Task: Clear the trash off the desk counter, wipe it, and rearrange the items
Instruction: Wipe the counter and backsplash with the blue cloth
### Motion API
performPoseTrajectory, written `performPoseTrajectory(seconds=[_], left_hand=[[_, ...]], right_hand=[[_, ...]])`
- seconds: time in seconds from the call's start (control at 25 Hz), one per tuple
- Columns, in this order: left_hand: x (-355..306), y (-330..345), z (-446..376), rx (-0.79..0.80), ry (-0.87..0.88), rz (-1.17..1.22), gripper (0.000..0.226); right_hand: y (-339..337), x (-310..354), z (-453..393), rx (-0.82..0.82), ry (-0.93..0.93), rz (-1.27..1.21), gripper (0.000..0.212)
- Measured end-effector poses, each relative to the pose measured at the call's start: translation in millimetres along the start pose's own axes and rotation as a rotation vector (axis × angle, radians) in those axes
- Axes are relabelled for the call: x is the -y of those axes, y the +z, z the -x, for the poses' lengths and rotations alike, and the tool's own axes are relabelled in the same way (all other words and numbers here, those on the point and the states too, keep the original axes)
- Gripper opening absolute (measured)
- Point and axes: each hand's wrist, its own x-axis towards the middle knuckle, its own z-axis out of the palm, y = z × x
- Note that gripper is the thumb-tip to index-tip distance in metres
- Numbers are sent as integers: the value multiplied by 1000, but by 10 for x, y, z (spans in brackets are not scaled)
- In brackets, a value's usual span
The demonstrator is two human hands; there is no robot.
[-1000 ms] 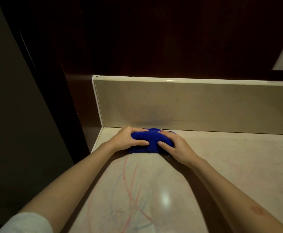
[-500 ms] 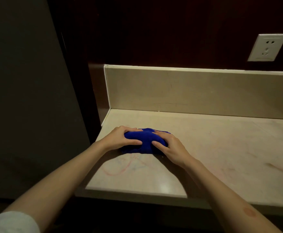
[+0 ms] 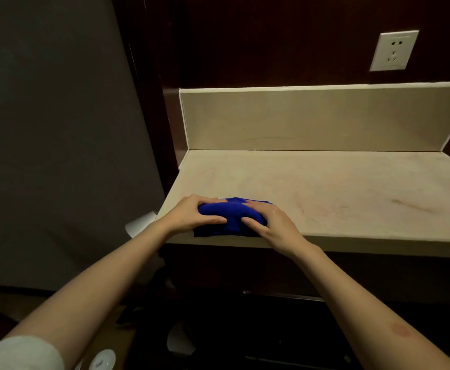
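A: Head view. Where is the bunched royal-blue cloth lying?

B: It is resting at the front left corner of the pale beige stone counter, its near edge reaching the counter's front lip.

A: How are the hands gripping it?

B: The left hand is curling over the cloth's left end, thumb lying along its near side. The right hand is clasping the right end, fingers bent over the fabric. Both hands are holding it.

A: Surroundings?

B: Faint reddish streaks are marking the counter. A white wall socket is sitting on the dark panel above the beige backsplash.
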Motion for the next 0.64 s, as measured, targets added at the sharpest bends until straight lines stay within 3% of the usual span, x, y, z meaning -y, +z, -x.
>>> performPoseTrajectory(seconds=[0.24,0.64], left_hand=[[12,22,52,-36,2,-6,41],[317,-249,-557,-62,-14,36,40]], right_hand=[[-27,61,66,3,-14,35,43],[26,-165,-655,2,-21,5,37]])
